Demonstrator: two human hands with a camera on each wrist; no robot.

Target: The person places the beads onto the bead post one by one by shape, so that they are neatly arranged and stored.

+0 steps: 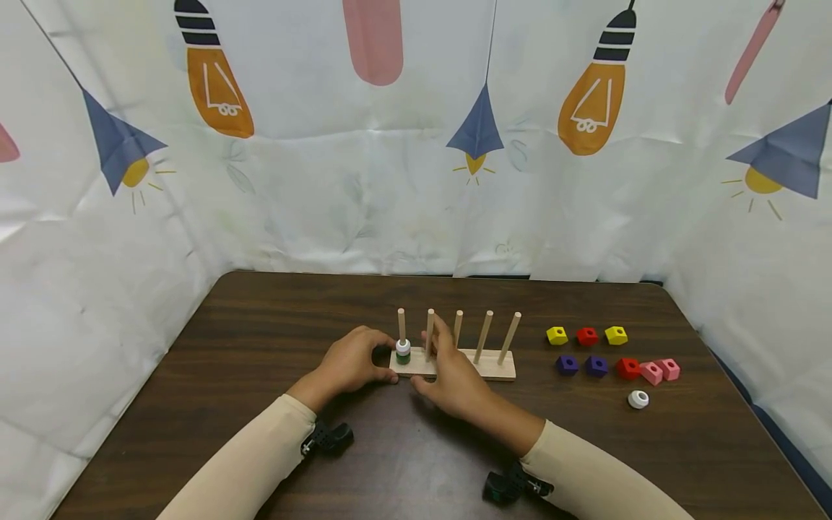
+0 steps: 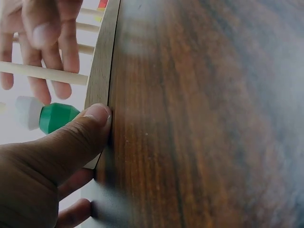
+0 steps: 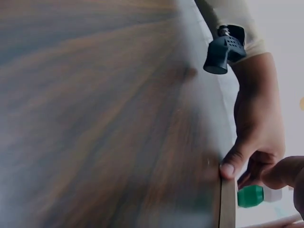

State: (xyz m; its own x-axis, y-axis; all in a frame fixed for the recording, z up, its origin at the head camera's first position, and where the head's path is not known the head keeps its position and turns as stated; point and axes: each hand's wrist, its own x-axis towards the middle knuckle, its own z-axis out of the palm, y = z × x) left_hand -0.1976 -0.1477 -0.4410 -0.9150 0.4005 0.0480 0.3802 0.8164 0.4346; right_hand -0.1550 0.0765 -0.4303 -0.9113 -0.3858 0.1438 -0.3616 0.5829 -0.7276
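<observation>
A wooden peg board (image 1: 497,368) with several upright pegs stands mid-table. On its leftmost peg sit a green bead (image 2: 58,117) and, above it, a white bead (image 2: 27,112). My left hand (image 1: 354,359) grips the board's left end, its thumb against the front edge and other fingers around the end. My right hand (image 1: 456,383) is over the board's middle, fingers extended behind the second peg (image 1: 430,336) and thumb in front; nothing shows in its grasp. The hand hides part of the board and the foot of the third peg.
To the right lie loose beads: two yellow beads (image 1: 616,335), two red beads (image 1: 587,336), two purple beads (image 1: 567,365), two pink beads (image 1: 668,369) and a white bead (image 1: 638,399). A printed curtain (image 1: 390,202) hangs behind the brown table (image 1: 416,462).
</observation>
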